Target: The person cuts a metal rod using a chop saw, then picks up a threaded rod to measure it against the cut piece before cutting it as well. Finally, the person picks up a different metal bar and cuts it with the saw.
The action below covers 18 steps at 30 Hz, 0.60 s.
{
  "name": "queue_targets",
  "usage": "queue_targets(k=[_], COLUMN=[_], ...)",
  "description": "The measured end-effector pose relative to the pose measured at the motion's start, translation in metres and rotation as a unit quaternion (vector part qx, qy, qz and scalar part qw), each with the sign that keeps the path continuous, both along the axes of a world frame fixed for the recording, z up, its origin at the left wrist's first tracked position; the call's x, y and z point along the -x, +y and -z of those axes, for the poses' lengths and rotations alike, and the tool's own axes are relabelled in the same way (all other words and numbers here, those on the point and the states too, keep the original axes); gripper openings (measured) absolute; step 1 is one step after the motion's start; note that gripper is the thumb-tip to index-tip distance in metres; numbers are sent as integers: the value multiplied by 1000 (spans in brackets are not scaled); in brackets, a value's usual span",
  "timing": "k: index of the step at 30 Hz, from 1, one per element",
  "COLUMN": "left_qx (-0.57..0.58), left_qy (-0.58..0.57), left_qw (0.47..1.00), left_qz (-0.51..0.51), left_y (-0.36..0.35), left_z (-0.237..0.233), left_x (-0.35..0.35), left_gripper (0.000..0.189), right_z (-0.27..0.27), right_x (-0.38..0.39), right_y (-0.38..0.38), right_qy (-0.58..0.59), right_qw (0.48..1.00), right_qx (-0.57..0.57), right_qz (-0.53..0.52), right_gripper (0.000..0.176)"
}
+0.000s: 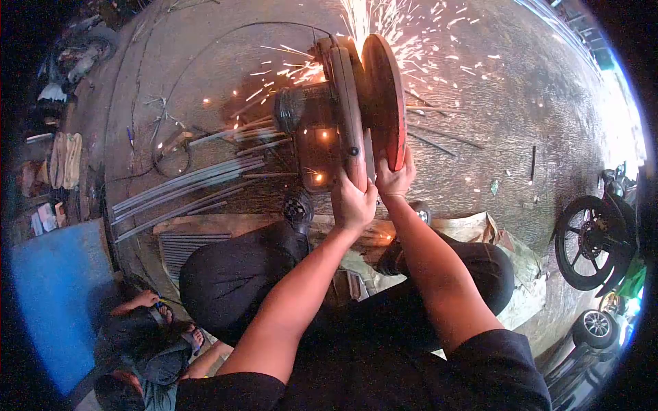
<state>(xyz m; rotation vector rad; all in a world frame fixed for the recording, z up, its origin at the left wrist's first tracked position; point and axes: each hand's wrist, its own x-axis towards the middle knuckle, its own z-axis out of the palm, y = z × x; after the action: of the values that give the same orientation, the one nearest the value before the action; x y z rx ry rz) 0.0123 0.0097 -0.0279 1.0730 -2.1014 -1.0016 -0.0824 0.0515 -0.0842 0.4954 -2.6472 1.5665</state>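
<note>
A large cutting machine [348, 109] stands in front of me, with a dark motor at its left side. Bright sparks [425, 41] spray from its far end and scatter over the floor. My left hand [355, 198] is closed round the near end of its long handle. Close beside it, my right hand [396, 177] holds the lower rim of a round red-edged disc [385, 103]; its fingers are partly hidden behind the rim. What is being cut cannot be made out behind the machine.
Metal rods [188, 186] lie on the floor at left, near a blue panel [62, 294]. Another person [144, 342] sits low at the lower left. Motorcycle wheel [586, 236] at right; brownish cloth [473, 229] under my legs.
</note>
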Motion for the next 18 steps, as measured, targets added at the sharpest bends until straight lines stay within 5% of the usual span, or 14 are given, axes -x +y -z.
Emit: queue_targets(k=[3, 5, 18], left_qx=[50, -106, -126], left_qy=[7, 1, -40], left_qw=[999, 994, 991], left_qz=[-9, 23, 8], left_y=[0, 0, 1], left_z=[-4, 3, 2], left_x=[1, -2, -2], left_gripper=[44, 62, 65], right_z=[5, 9, 7], right_x=[0, 1, 0], right_y=[-1, 0, 2], right_qy=[-6, -6, 1], right_qw=[1000, 1000, 1000], right_qx=[4, 4, -4], right_qz=[14, 12, -5], right_gripper=[43, 44, 47])
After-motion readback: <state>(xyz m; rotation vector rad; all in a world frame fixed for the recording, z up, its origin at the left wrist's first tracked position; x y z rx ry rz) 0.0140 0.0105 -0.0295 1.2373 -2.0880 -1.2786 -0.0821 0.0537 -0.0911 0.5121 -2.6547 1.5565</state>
